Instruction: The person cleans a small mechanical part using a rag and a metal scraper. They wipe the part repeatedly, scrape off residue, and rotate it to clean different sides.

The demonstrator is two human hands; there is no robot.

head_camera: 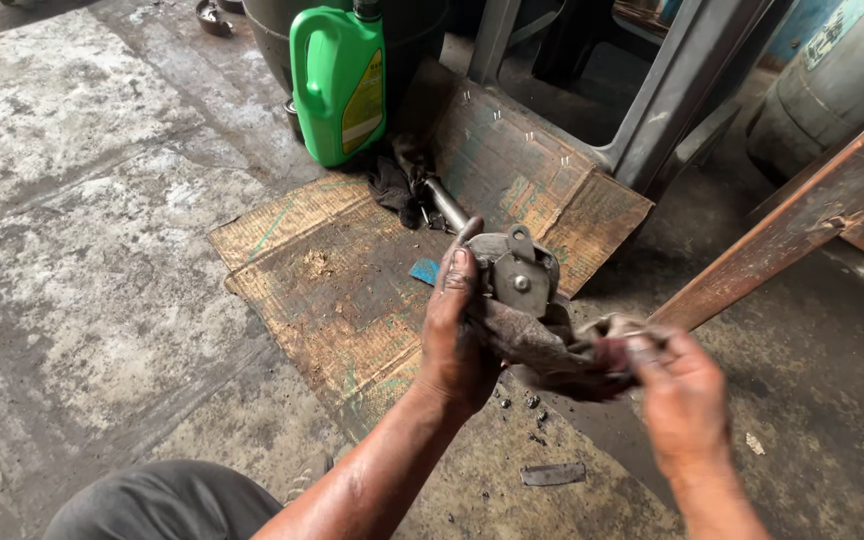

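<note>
My left hand (pixel 455 335) grips a grey metal machine part (pixel 518 270) with a bolt on its face, held above a worn cardboard sheet (pixel 352 270) on the floor. A dirty brownish rag (pixel 542 350) is wrapped under the part and stretches to my right hand (pixel 682 395), which pinches its other end. Both hands are smeared with grease. The lower side of the part is hidden by the rag.
A green plastic jug (pixel 339 80) stands at the back by a dark container. A metal rod (pixel 447 205) and dark cloth (pixel 392 180) lie on the cardboard with a small blue piece (pixel 424 270). A wooden beam (pixel 802 215) slants at right, beside a grey cylinder (pixel 832 80).
</note>
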